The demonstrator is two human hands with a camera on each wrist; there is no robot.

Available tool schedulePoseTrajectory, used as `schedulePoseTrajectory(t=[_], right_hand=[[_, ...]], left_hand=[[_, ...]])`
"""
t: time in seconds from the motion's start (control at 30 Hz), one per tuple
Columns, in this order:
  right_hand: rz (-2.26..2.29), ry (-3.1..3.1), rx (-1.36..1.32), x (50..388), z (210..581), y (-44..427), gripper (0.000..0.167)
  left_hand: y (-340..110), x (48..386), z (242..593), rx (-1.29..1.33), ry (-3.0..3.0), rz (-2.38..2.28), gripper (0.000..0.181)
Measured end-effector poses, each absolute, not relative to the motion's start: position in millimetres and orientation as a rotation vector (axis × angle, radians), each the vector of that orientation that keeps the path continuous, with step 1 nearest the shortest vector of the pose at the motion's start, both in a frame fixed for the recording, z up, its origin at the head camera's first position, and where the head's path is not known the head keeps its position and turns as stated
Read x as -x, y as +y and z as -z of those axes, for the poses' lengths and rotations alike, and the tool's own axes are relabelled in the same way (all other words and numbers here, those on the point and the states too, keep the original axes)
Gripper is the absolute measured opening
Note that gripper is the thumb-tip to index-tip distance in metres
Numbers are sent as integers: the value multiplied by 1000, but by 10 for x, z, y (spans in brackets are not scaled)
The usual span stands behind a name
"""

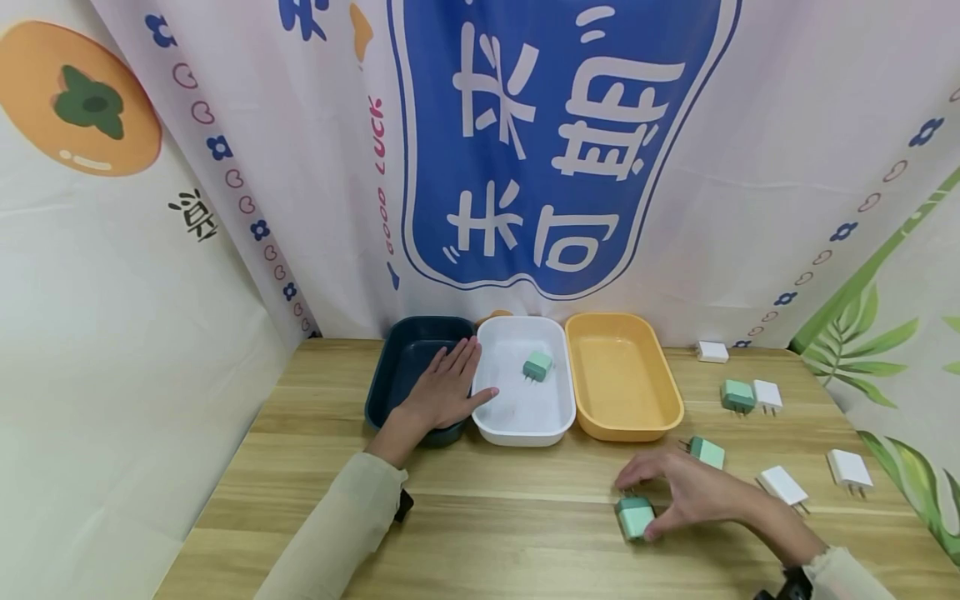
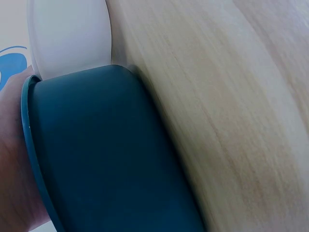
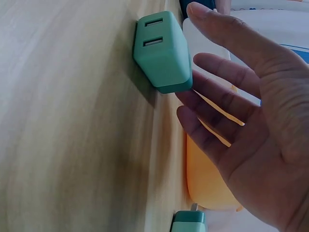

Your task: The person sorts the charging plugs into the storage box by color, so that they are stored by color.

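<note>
My left hand (image 1: 442,393) lies with straight fingers over the right rim of the dark teal tray (image 1: 415,346), its fingertips and thumb reaching the white tray (image 1: 517,421). On the table, a two-tone green USB charger (image 1: 637,520) sits between the spread thumb and fingers of my right hand (image 1: 697,487). The right wrist view shows two USB slots on this charger (image 3: 161,53) and fingers loosely bent beside it, without a grip. A second green charger (image 1: 707,452) lies just behind the right hand. Inside the white tray rests another green charger (image 1: 537,367).
A yellow tray (image 1: 626,392) stands right of the white one. Farther right are another green charger (image 1: 738,396) and several white chargers, among them one near the right edge (image 1: 850,469) and one by the right wrist (image 1: 782,486). A printed curtain (image 1: 330,250) hangs behind.
</note>
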State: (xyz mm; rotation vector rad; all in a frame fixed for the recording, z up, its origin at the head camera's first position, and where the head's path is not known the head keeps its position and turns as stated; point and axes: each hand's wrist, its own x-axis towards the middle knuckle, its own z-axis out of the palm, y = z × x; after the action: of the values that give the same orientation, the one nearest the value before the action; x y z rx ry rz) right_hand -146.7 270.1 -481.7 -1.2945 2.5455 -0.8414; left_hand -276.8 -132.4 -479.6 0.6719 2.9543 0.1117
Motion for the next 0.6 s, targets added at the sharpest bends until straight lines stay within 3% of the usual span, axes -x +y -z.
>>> schedulePoseTrajectory(t=[0.6], right_hand=[[826,2520,1233,1462,4881,2708,46]], left_hand=[[-1324,2777,4794,-673,2937,-96,97]])
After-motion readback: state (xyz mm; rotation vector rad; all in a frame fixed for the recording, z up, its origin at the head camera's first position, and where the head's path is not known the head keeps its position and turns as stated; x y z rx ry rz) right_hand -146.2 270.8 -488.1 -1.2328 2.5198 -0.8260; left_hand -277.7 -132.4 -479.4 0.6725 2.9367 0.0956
